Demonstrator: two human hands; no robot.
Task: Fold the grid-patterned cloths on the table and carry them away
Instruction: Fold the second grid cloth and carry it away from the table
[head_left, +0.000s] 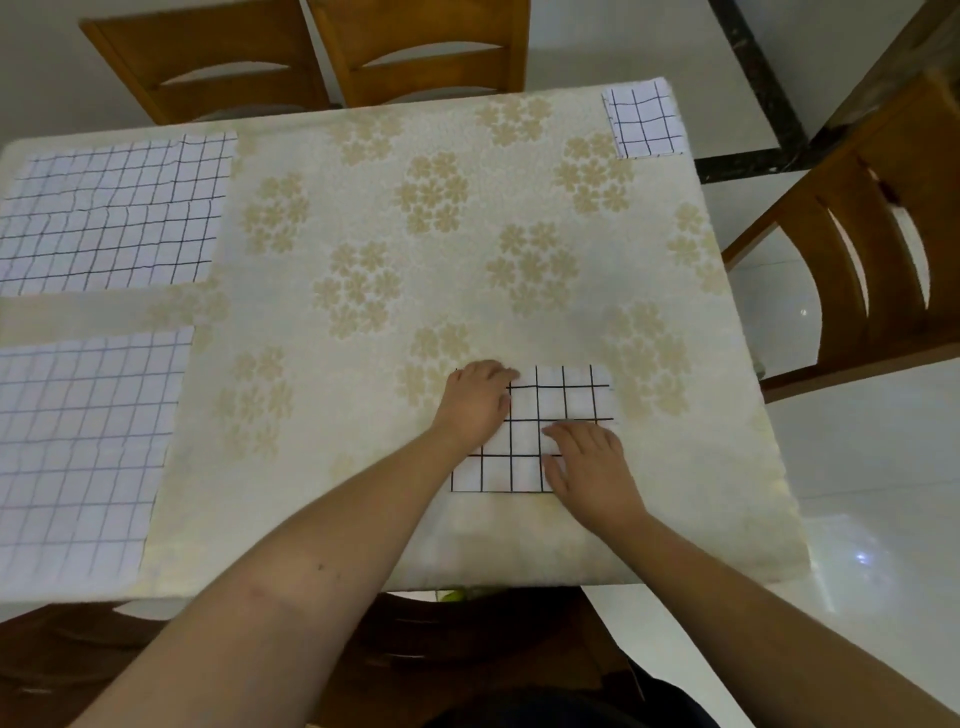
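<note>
Folded grid cloth (550, 410) near the tabletop's (363, 218) near edge, right of centre, lying flat. Left hand (475, 402) palm down on its left border, fingers together and reaching over the far left corner; right hand (589, 465) flat on its near right part, fingers spread and pointing left. Both pressing, neither closed around anything. Second folded cloth (644, 119) at the far right corner, its edge close to the tabletop's rim. Two unfolded grid cloths along the left side: far one (111, 213) and near one (83, 447), separated by a bare strip, both running out of view leftward. Wide open stretch across the middle, covered in a cream floral tablecloth. Two wooden chairs (311, 52) beyond the far edge, another chair (872, 234) at the right. Glossy white floor (857, 467) around, with a dark stone strip (753, 78) far right.
</note>
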